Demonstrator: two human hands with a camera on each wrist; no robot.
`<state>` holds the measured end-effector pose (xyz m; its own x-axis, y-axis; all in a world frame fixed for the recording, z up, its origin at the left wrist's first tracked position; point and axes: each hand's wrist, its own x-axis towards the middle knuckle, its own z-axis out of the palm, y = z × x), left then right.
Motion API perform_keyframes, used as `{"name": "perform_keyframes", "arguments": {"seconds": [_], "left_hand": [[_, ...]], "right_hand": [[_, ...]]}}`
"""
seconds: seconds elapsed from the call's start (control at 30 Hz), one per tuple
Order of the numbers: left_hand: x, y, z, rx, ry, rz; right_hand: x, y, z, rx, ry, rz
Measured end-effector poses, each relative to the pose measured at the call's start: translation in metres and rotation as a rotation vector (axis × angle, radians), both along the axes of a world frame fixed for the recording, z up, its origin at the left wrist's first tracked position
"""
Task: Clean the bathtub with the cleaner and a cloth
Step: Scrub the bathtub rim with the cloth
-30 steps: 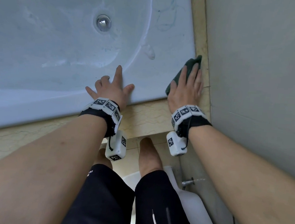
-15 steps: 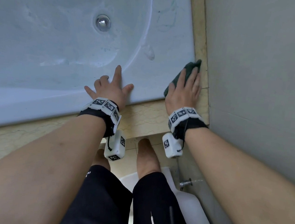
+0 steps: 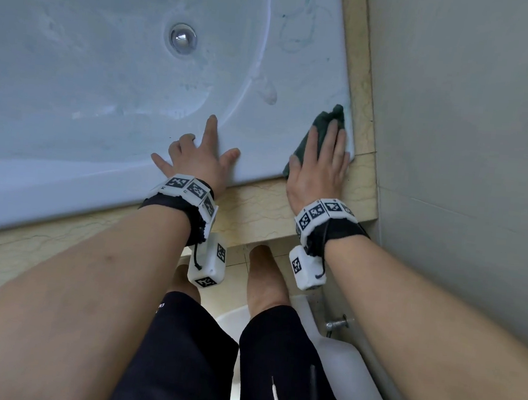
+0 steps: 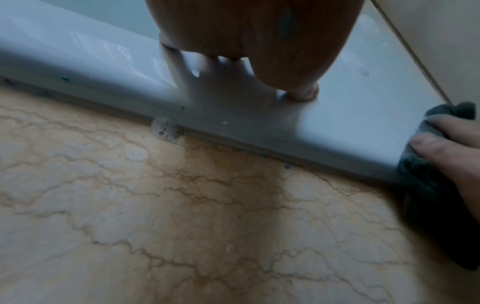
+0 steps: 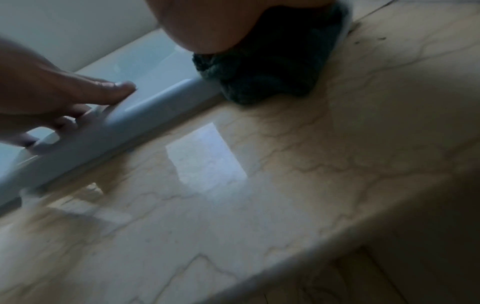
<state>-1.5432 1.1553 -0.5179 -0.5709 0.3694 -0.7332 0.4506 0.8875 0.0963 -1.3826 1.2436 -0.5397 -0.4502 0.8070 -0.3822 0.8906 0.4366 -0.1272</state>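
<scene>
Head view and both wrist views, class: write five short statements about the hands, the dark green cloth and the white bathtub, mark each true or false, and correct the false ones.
1. The right hand presses a dark green cloth flat on the white bathtub rim's corner. True.
2. The left hand holds a spray bottle. False: it rests with fingers spread on the rim, holding nothing.
3. A round metal drain plug sits in the tub floor. True.
4. The cloth lies beside the drain. False: it is at the rim's corner near the grey wall.
5. A patch of foam sits at the rim's edge on the beige marble ledge. True.
</scene>
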Motion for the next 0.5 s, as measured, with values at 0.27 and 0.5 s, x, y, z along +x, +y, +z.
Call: {"name": "perform_keyframes", "arguments": {"seconds": [0.27, 0.5], "left_hand": [[-0.001, -0.001, -0.001, 0.004, -0.013, -0.012], [-0.001, -0.001, 0.000, 0.015, -0.017, -0.014]], "right_hand": [[-0.057, 0.057, -0.003, 0.050, 0.009, -0.302], [-0.048, 0.033, 0.005, -0.013, 0.003, 0.155]]}}
